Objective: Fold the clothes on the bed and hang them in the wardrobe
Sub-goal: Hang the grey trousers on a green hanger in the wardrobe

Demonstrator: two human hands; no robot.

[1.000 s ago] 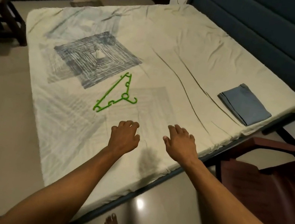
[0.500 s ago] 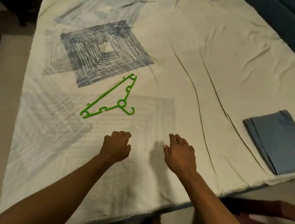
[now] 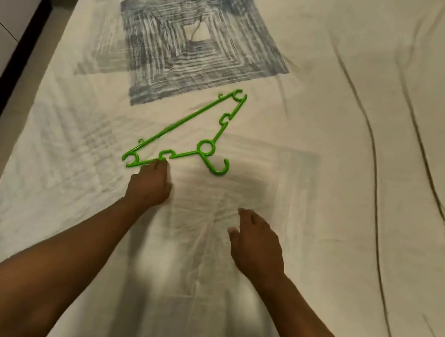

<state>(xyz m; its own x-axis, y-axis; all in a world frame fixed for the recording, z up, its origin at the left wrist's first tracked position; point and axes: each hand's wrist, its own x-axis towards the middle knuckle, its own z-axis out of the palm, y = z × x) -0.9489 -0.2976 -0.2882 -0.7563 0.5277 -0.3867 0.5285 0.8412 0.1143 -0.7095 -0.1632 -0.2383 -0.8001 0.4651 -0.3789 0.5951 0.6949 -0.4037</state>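
Fingers of the left hand (image 3: 150,185) are curled at the near shoulder arm of the bright green plastic clothes hanger (image 3: 189,132) and touch it, but whether the bar is already grasped cannot be told, because the fingertips are hidden behind the knuckles. This hanger is laid flat on the cream bed sheet with blue square prints (image 3: 330,104), just ahead of the left hand; its long straight bar runs diagonally from near-left to far-right, and its hook is turned toward the person. The right hand (image 3: 256,245) is held relaxed and empty above the sheet, nearer the person and apart from the hanger, so the pick-up is judged to belong to the left hand.
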